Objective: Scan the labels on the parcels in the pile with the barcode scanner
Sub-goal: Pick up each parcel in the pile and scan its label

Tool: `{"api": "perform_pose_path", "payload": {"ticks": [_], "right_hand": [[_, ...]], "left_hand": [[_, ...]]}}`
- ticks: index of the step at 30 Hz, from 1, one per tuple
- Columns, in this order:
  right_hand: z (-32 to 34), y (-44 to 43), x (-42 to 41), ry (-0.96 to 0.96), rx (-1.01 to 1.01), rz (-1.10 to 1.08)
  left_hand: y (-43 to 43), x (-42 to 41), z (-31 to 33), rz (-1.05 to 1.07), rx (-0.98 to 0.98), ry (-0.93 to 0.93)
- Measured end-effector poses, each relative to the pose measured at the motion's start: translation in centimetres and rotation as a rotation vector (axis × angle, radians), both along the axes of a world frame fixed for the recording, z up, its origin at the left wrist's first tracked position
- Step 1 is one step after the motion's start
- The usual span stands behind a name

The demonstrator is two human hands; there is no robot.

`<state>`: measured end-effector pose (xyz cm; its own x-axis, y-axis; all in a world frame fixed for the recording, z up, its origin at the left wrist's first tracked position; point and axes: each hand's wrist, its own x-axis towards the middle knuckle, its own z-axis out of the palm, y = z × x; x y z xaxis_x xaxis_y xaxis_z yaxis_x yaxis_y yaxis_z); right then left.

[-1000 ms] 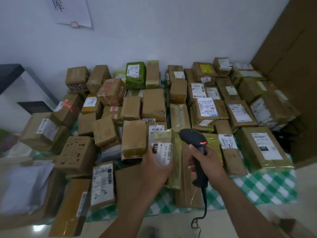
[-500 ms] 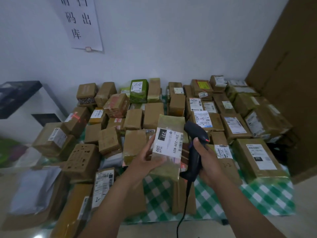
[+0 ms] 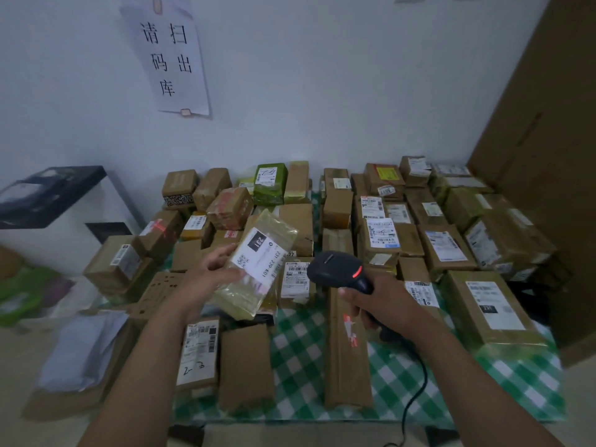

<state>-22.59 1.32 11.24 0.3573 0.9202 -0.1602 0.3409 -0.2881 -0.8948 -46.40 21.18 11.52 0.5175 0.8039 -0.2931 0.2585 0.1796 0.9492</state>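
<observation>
**Parcel lifted in left hand, scanner in right, both over the pile**

Far left: white cabinet (image 3: 58, 246) with a dark top, beside the table's left edge. A soft grey mailer bag (image 3: 80, 350) lies at the near-left corner. A paper sign (image 3: 171, 56) is taped to the wall.

Left hand (image 3: 206, 274) grasps a flat parcel (image 3: 245, 295) wrapped in glossy yellowish film by its left edge, tilted above the pile's front-centre. Its white label (image 3: 263, 256), marked 231, faces up.

The pile (image 3: 337, 204) is taped brown cardboard boxes packed tight to the wall, with one green-wrapped parcel (image 3: 270, 185) at the back.

Only open patch: green-check cloth (image 3: 300, 350) at the near edge, between a plain carton (image 3: 246, 362) and a long narrow carton (image 3: 346, 366).

Right hand (image 3: 383, 301) is clenched round the handle of the black barcode scanner (image 3: 338, 269). The scanner's red light is on, and its head is just right of the held parcel, not touching. The cable (image 3: 416, 401) drops off the near edge.

Far right: big labelled box (image 3: 487, 304) at the table corner, with a brown panel (image 3: 541, 156) close behind.
</observation>
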Motion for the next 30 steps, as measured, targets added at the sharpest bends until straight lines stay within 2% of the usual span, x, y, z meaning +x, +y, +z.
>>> {"api": "perform_pose_path", "payload": {"ticks": [8, 30], "right_hand": [[0.6, -0.1, 0.4, -0.132, -0.059, 0.111], [0.8, -1.3, 0.2, -0.114, -0.061, 0.158]], "left_hand": [[-0.3, -1.1, 0.4, 0.007, 0.015, 0.048], [-1.2, -1.1, -0.7, -0.012, 0.038, 0.097]]}}
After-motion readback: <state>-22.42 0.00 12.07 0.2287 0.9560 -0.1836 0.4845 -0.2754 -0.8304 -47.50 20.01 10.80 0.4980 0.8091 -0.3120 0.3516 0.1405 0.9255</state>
